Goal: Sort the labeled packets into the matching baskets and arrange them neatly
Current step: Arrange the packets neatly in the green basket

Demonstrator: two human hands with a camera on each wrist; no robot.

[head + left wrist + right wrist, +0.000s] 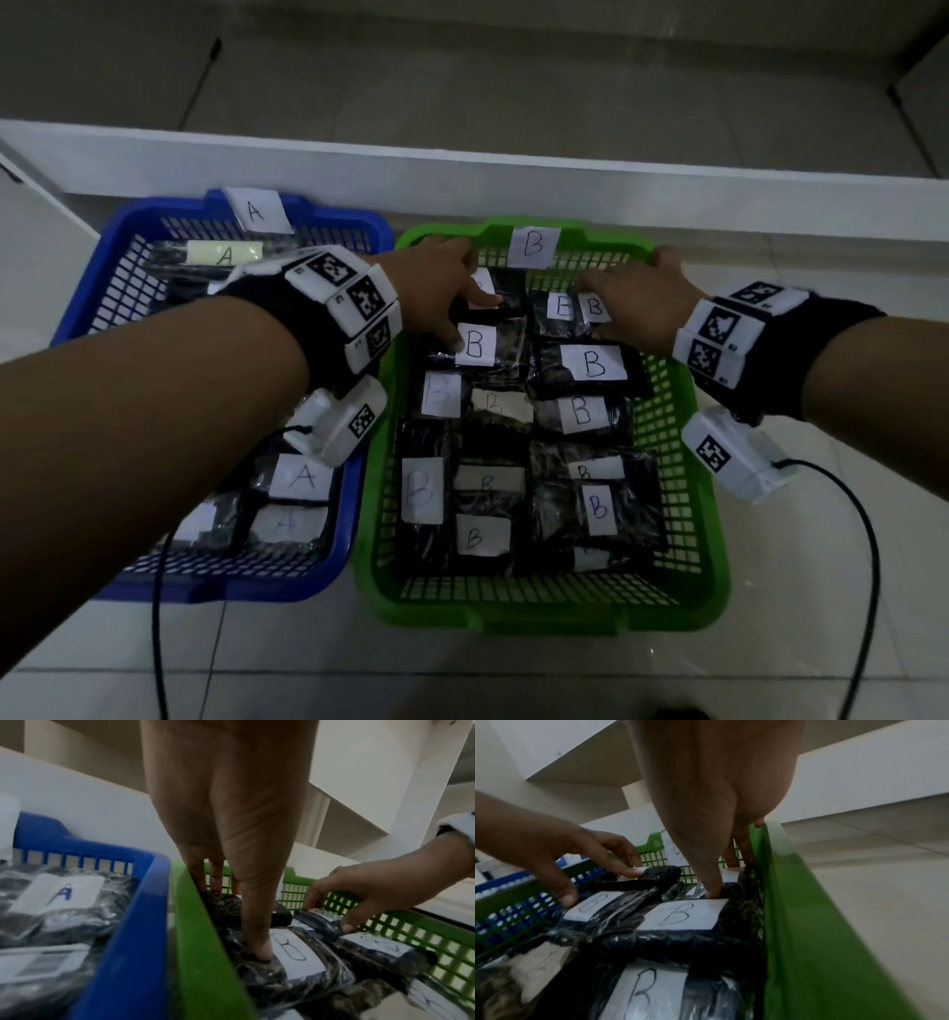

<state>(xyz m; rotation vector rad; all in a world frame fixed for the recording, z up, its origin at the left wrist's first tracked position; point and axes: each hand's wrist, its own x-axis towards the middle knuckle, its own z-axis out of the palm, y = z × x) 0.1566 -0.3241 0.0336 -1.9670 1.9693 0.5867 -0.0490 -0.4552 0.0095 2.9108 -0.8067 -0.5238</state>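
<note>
A green basket [539,616] tagged B [534,246] holds several black packets with B labels, laid in rows. Beside it on the left, a blue basket [215,591] tagged A [255,210] holds A packets [303,478]. Both hands reach to the green basket's far end. My left hand [441,293] rests on the far-left black packet [508,295], its thumb [259,949] pressing the B packet [290,949] in front. My right hand [637,303] pinches the far-right B packet [318,921] between thumb and fingers, close to the basket's right wall [808,923].
The baskets stand side by side on a pale tiled floor [513,678]. A white ledge [462,169] runs just behind them. Black cables [868,565] trail from the wrist units toward me on both sides.
</note>
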